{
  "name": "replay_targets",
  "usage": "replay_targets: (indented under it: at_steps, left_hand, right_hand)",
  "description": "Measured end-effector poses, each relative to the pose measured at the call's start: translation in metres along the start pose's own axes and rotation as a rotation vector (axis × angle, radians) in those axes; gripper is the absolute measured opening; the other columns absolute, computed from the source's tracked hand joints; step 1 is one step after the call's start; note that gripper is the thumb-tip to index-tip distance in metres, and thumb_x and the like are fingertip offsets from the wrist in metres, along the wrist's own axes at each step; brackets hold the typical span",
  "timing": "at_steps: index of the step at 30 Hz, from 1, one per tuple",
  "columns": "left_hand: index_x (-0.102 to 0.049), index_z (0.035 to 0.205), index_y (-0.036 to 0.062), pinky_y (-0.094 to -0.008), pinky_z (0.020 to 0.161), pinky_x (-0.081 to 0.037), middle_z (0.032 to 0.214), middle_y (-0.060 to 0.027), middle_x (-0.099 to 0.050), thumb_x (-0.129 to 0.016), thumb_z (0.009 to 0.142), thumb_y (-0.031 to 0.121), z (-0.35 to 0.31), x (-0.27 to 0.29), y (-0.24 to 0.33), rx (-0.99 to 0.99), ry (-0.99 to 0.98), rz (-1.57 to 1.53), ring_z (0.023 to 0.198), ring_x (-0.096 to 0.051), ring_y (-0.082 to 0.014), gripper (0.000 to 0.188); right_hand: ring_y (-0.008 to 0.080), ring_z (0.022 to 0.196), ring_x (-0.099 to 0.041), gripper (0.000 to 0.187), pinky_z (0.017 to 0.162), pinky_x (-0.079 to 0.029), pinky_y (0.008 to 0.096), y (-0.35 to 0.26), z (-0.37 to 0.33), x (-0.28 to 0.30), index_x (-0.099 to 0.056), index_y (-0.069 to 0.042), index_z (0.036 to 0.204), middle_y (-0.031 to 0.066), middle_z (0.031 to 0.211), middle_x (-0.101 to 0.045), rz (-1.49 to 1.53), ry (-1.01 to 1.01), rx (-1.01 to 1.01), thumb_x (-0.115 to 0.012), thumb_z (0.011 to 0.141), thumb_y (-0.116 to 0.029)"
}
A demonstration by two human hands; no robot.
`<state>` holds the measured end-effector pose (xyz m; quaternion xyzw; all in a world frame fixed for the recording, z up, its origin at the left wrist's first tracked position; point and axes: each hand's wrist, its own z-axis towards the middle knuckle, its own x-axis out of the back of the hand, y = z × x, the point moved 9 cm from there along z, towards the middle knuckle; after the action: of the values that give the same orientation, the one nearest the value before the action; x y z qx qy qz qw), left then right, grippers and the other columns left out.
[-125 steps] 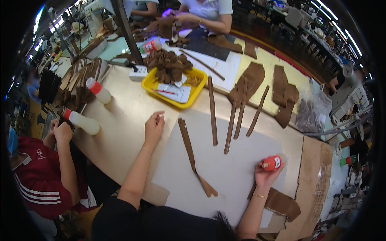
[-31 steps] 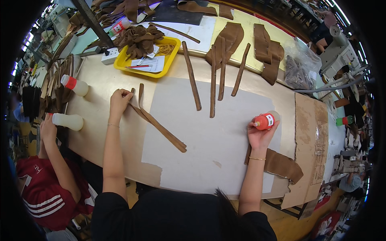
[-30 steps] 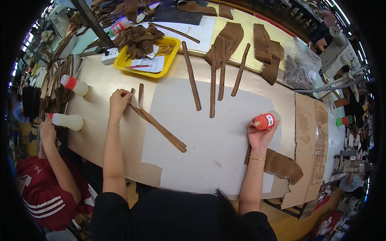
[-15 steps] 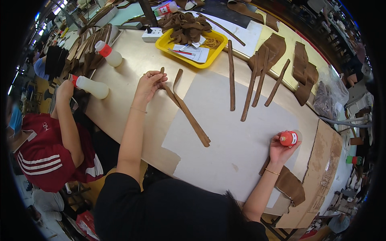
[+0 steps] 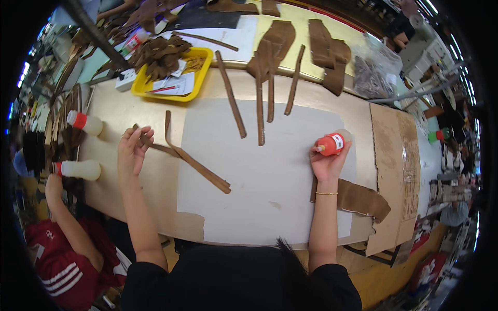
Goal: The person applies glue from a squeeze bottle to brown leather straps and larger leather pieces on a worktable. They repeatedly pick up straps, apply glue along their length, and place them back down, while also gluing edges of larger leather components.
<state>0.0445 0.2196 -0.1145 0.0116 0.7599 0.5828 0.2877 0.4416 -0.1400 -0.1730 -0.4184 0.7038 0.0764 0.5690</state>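
My left hand [image 5: 133, 153] pinches the end of a brown strip [image 5: 163, 149] over the left part of the table. This strip runs to the right and meets a second brown strip [image 5: 205, 175], which has a bent upper end; their overlap hides where the held one ends. In my right hand [image 5: 328, 165] is a squeeze bottle [image 5: 332, 143] with a red top, tilted so that its nozzle points toward the left. A wide brown piece [image 5: 363, 198] lies just below, partly under my right wrist.
Several narrow brown strips [image 5: 231, 96] lie across the far side of the grey sheet [image 5: 249, 207]. A yellow tray [image 5: 202, 85] holds a brown heap and paper. At the left, a co-worker's hand [image 5: 53, 186] is by a white bottle [image 5: 83, 170]. Cardboard [image 5: 394, 171] covers the right end.
The whole view has turned, so the table sits further left in it. My left hand still pinches the strip, and my right hand still grips the bottle.
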Motion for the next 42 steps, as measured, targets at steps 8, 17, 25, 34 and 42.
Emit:
replay_targets:
  at_steps: [8,17,25,34,42]
  left_hand:
    - [-0.057,0.106,0.0014,-0.0258,0.059,-0.052,0.084,-0.009,-0.06,-0.057,0.092,0.006,-0.056,-0.108,0.024,-0.033,-0.385,0.039,0.063,-0.06,-0.015,0.015]
    - [-0.044,0.114,0.0024,-0.0231,0.064,-0.053,0.089,-0.0096,-0.06,-0.059,0.087,-0.004,-0.077,-0.2,-0.053,0.031,-0.488,0.296,0.077,-0.065,-0.0154,0.031]
    - [-0.041,0.118,0.0014,-0.0247,0.072,-0.054,0.089,-0.0104,-0.062,-0.059,0.088,-0.002,-0.087,-0.204,-0.058,0.041,-0.506,0.211,0.079,-0.064,-0.0135,0.035]
    - [-0.066,0.098,-0.0017,-0.0199,0.055,-0.048,0.078,-0.004,-0.066,-0.063,0.09,0.014,-0.103,-0.163,-0.091,0.36,-0.626,0.483,0.06,-0.059,-0.0058,0.018]
    - [-0.065,0.102,-0.003,-0.0201,0.048,-0.044,0.076,-0.0046,-0.066,-0.065,0.089,0.015,-0.117,-0.11,-0.106,0.57,-0.655,0.63,0.054,-0.056,-0.0059,0.023]
  right_hand:
    - [0.0246,0.08,-0.056,0.069,0.066,-0.05,0.0365,0.002,-0.008,-0.009,-0.054,-0.006,0.101,0.01,0.092,-0.058,-0.099,-0.074,-0.027,-0.042,0.085,-0.071]
    - [0.0341,0.094,-0.066,0.086,0.076,-0.058,0.0396,0.091,-0.073,-0.108,-0.056,0.003,0.112,0.0322,0.136,-0.04,-0.166,-0.511,-0.324,-0.037,0.083,-0.076]
    - [0.0401,0.113,-0.056,0.086,0.097,-0.047,0.0462,0.142,-0.086,-0.127,-0.054,0.004,0.113,0.033,0.128,-0.047,-0.123,-0.481,-0.409,-0.04,0.083,-0.075]
    - [0.0413,0.111,-0.057,0.087,0.092,-0.051,0.0463,0.081,-0.068,-0.135,-0.056,0.008,0.103,0.0342,0.121,-0.052,0.04,-0.449,-0.24,-0.041,0.082,-0.075]
    - [0.0378,0.113,-0.057,0.075,0.09,-0.054,0.0428,0.004,-0.074,-0.078,-0.059,0.007,0.096,0.0308,0.116,-0.057,0.006,-0.243,0.039,-0.05,0.084,-0.067]
